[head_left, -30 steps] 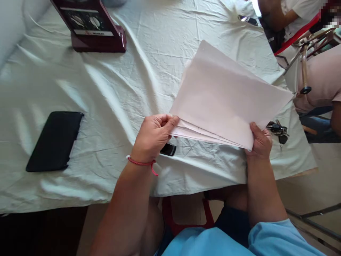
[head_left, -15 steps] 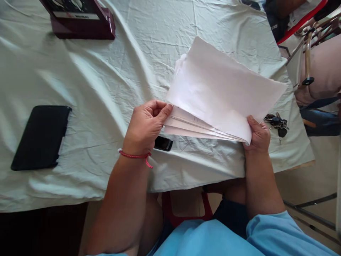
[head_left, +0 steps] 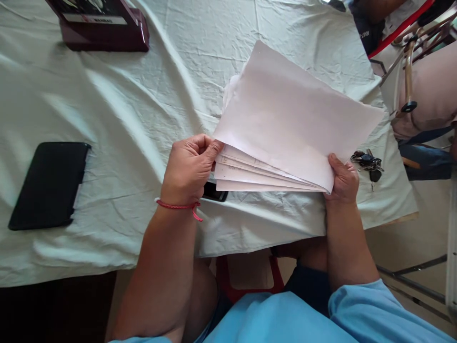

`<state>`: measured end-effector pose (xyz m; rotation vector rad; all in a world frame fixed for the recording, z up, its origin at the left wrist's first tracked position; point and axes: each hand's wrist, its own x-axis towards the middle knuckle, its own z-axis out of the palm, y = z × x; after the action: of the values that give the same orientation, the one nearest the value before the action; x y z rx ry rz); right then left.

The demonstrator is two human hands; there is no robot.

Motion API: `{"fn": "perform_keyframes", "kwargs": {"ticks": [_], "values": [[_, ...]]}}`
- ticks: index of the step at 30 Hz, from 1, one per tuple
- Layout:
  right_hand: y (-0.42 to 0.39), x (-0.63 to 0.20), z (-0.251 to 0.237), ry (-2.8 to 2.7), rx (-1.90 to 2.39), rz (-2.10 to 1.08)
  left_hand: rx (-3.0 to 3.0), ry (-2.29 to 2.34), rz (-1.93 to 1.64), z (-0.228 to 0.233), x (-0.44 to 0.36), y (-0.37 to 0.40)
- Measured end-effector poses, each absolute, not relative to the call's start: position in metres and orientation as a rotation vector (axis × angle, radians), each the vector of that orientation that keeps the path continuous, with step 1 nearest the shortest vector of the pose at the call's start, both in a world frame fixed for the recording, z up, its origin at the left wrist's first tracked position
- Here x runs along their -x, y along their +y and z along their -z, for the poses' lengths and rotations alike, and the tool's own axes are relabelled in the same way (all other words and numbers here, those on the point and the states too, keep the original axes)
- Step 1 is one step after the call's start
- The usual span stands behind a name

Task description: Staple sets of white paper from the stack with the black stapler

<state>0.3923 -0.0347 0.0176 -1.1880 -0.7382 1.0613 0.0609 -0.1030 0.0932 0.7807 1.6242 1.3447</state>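
A stack of white paper sheets [head_left: 293,109] is held above the cloth-covered table, tilted, its lower left edges fanned apart. My left hand [head_left: 191,164], with a red cord bracelet [head_left: 180,205] at the wrist, pinches the sheets' left corner between thumb and fingers. At the lower right corner my right hand [head_left: 343,178] grips the stack, thumb on top and the other fingers mostly hidden beneath. Faint print shows on some of the lower sheets; the top one looks blank. Partly covered by my left hand and the papers, a small black phone [head_left: 216,193] lies on the cloth.
A black tablet-like case [head_left: 50,186] lies at the left. A maroon desk clock or frame [head_left: 105,35] stands at the back left. Keys [head_left: 369,164] rest right of my right hand. The pale tablecloth [head_left: 117,200] is wrinkled. Another person's arm [head_left: 387,9] shows at the upper right.
The papers' left edges have spread further apart, with more of the lower sheets showing. My left hand has shifted slightly left, still pinching the corner. The whole view has drifted a little.
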Motion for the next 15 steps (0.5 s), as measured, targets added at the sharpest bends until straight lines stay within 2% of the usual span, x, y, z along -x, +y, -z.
{"fn": "perform_keyframes", "kwargs": {"ticks": [8, 15], "values": [[-0.036, -0.392, -0.018, -0.752, 1.187, -1.023, -0.693, 1.680, -1.345, -0.100, -0.064, -0.101], [-0.037, -0.390, -0.019, -0.744, 1.189, -0.998, -0.766, 1.577, -1.378, -0.083, -0.059, -0.102]]}}
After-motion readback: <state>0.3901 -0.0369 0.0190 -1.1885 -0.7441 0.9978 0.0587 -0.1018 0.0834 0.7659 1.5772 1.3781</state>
